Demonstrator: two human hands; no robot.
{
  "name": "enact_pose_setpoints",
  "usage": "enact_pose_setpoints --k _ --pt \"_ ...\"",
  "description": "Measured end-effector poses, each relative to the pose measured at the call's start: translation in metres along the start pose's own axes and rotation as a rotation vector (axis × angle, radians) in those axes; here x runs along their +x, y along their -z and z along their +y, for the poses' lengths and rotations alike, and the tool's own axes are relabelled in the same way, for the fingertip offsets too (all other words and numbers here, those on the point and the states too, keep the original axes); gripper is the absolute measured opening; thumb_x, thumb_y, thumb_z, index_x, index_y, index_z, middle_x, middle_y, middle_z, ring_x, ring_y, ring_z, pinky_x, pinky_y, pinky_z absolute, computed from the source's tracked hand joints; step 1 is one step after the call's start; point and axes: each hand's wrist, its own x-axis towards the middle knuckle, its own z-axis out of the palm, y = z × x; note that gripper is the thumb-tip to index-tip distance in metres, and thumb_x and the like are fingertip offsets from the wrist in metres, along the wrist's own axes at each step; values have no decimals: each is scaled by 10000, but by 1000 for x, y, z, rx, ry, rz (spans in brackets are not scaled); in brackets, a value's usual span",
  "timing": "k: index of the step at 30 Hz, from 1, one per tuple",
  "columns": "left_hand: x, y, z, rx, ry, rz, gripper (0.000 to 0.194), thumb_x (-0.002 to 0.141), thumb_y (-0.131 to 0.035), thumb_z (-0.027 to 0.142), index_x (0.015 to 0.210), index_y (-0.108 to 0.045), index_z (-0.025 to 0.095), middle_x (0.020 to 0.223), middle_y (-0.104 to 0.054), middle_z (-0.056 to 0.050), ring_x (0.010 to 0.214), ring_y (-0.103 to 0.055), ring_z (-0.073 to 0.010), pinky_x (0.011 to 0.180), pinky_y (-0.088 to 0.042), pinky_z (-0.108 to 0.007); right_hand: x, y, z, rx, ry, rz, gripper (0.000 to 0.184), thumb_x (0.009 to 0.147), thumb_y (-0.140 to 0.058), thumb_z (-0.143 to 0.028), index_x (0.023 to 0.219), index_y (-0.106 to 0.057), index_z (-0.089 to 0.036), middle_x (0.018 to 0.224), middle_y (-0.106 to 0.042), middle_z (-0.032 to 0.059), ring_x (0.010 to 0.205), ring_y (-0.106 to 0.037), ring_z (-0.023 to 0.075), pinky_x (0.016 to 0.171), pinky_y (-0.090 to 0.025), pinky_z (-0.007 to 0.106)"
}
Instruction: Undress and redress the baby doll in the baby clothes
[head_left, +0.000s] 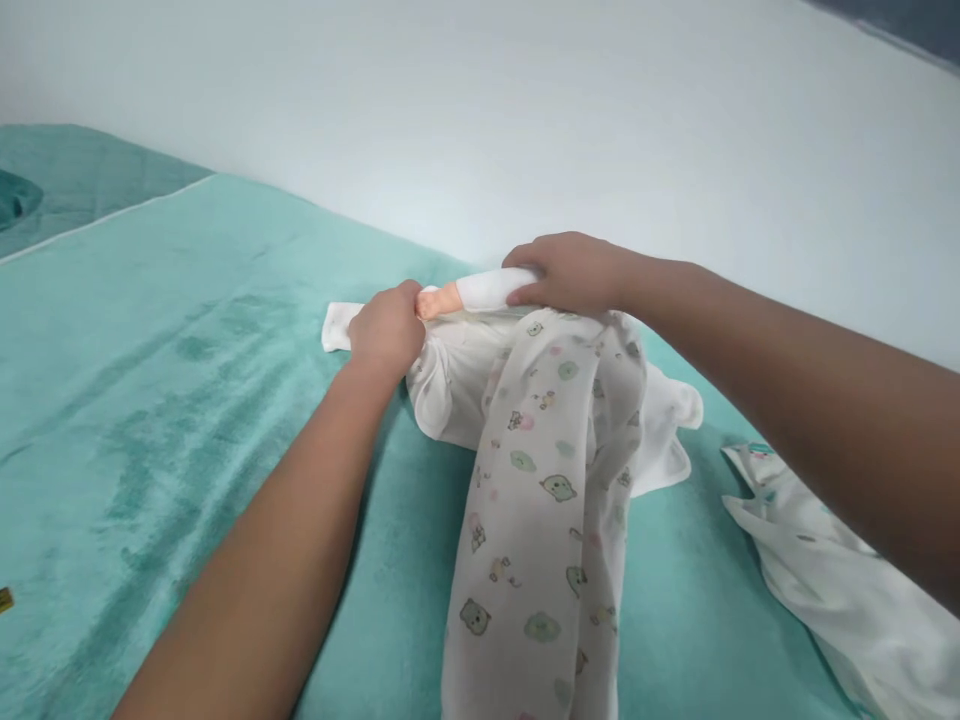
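Fig.: doll's arm [439, 301], mid-dressing by my read. Done: white sleeve [487, 290] on, approx. to wrist. Left: doll's hand bare, patterned cloth [536, 480] slack toward 6 o'clock. Arm lies btwn the two grips—R. hand [571, 272] at its 3 o'clock, thumb & fingers nearly closed, pinching the sleeve; L. hand [386, 325] at 9, fingers curled by the doll's fingertips—exact hold hidden, can't tell from here.
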Motion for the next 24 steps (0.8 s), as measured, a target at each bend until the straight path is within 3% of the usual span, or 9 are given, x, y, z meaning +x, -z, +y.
enact_pose_setpoints --k 2,5,8,11,15,17,21,24 --pt "-3 0 3 0 -55 64 505 821 -468 143 1309 -536 254 1182 -656 -148 1064 -621 -341 861 -471 -465 -2 -3 -6 11 24 1 348 756 -719 -447 1065 -706 -288 986 -692 35 960 -612 280 862 -439 401" --pt "-10 2 14 54 -255 156 626 836 -525 189 1443 -395 267 1385 -531 -148 1285 -485 -350 1051 -371 -522 0 -17 -23 63 91 3 358 778 -696 -431 1095 -691 -265 1070 -693 51 1032 -599 290 900 -444 405" --pt "-14 1 21 157 -390 71 511 873 -527 250 1379 -464 284 1309 -586 -118 1289 -474 -335 1121 -279 -552 -3 -28 -38 187 125 27 362 828 -627 -380 1160 -672 -243 1181 -681 62 1093 -590 280 961 -431 417" --pt "-12 0 18 237 -336 9 350 888 -500 263 1230 -574 274 1184 -643 -113 1191 -540 -331 1078 -328 -540 -27 -34 -37 351 55 133 324 895 -484 -296 1148 -674 -232 1217 -679 47 1122 -591 236 1004 -415 391" --pt "-11 -1 11 273 -266 70 290 900 -432 231 1127 -606 279 1157 -655 -106 1164 -547 -318 1066 -337 -521 -77 -53 -7 508 -190 405 330 914 -436 -336 1129 -667 -238 1232 -673 50 1131 -586 227 1006 -421 393" --pt "-12 -2 10 285 -260 83 292 909 -402 234 1118 -601 280 1153 -656 -107 1148 -548 -316 1059 -343 -522 -100 -72 13 553 -331 437 371 904 -445 -384 1181 -641 -235 1230 -672 69 1087 -604 246 967 -451 428" --pt "-15 -5 11 302 -258 81 293 910 -392 258 1122 -594 265 1145 -653 -121 1128 -548 -326 1039 -363 -531 -134 -107 46 384 -520 484 401 802 -496 -274 1170 -652 -238 1183 -691 100 1095 -599 309 980 -428 501" --pt "-14 -7 11 302 -253 73 281 899 -411 253 1106 -601 259 1139 -654 -118 1130 -551 -327 1038 -370 -538 -151 -118 67 341 -660 667 417 749 -468 -205 1117 -660 -238 1148 -700 90 1072 -616 297 964 -443 476"
